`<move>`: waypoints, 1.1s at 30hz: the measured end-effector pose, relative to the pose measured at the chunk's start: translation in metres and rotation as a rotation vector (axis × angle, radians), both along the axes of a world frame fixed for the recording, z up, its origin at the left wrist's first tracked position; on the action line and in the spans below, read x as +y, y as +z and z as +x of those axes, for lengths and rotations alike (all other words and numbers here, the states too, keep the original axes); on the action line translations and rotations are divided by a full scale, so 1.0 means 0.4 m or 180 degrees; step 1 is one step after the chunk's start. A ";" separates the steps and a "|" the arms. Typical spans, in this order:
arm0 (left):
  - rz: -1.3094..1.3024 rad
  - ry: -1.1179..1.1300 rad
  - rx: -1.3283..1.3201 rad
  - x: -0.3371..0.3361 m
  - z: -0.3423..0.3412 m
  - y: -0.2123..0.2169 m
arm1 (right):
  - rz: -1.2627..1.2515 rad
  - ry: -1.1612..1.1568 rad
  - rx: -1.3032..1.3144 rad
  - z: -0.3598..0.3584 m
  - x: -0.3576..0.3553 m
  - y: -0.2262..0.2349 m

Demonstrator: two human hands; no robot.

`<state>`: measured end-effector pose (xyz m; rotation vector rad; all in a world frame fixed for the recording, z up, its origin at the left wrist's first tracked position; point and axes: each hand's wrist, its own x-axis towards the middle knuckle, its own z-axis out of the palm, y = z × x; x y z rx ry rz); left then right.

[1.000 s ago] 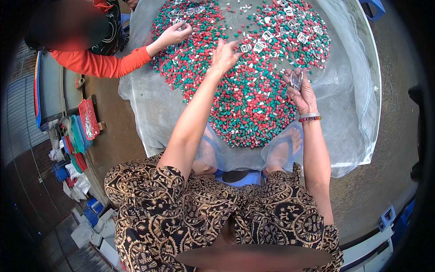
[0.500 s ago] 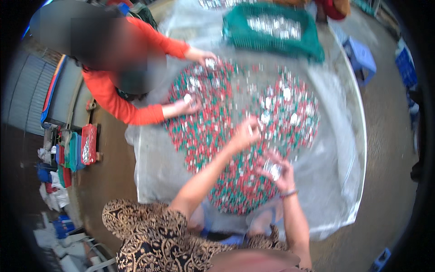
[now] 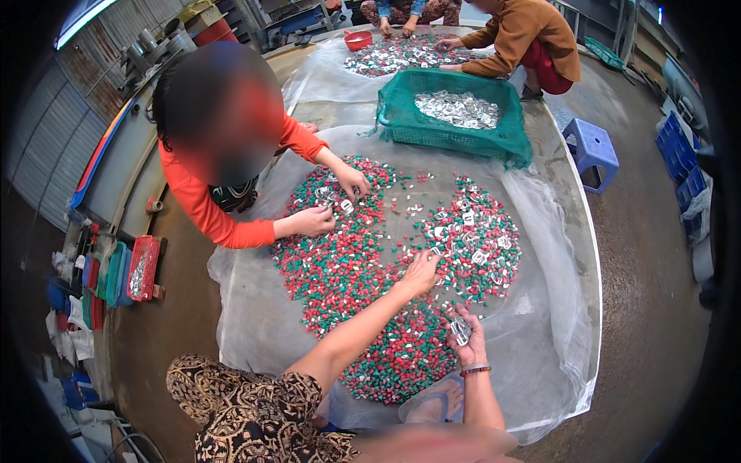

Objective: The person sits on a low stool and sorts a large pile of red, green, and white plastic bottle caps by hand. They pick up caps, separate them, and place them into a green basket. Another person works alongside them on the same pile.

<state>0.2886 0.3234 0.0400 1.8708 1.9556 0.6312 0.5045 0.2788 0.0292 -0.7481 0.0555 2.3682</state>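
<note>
**Two hands sort small metal pieces from a spread of red and green bits**

Seen from above, a person in a brown patterned top crouches at the edge of a clear plastic sheet [image 3: 255, 324] laid on the floor, which keeps the loose material together. A wide heap of red and green pellets [image 3: 340, 270] covers it, with small silvery metal pieces [image 3: 472, 235] scattered among them. The left hand [image 3: 421, 272] reaches forward over the heap, fingers curled down and pinching at the pieces; what it grips is too small to tell. The right hand [image 3: 465, 339] stays close to the body, fingers closed around a small bunch of metal pieces [image 3: 461, 330], as if gathering what is picked. Opposite, a person in an orange top [image 3: 193, 197] works the same heap with both hands. Behind stands a green mesh basket [image 3: 401, 116] holding collected metal pieces.
</note>
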 end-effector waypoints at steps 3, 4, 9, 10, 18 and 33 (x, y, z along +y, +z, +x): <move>-0.0399 -0.0143 0.0558 -0.003 0.000 -0.103 | 0.0433 0.0088 0.0094 0.020 0.001 0.026; -0.0203 -0.0251 0.0578 -0.026 -0.001 -0.124 | 0.0586 0.0147 0.0008 0.025 0.000 0.040; -0.0739 -0.0771 0.0093 -0.166 -0.058 -0.124 | 0.0541 0.0242 0.0261 0.035 -0.004 0.108; -0.0681 -0.0887 -0.0001 -0.183 -0.085 -0.114 | 0.0618 0.0240 0.0582 0.030 -0.007 0.110; -0.1002 -0.0342 -0.1232 -0.206 -0.242 -0.050 | 0.0646 0.0158 0.1200 0.012 -0.002 -0.013; -0.0153 -0.0417 0.0504 -0.110 -0.038 -0.011 | -0.0310 -0.0160 0.0416 0.029 -0.023 -0.007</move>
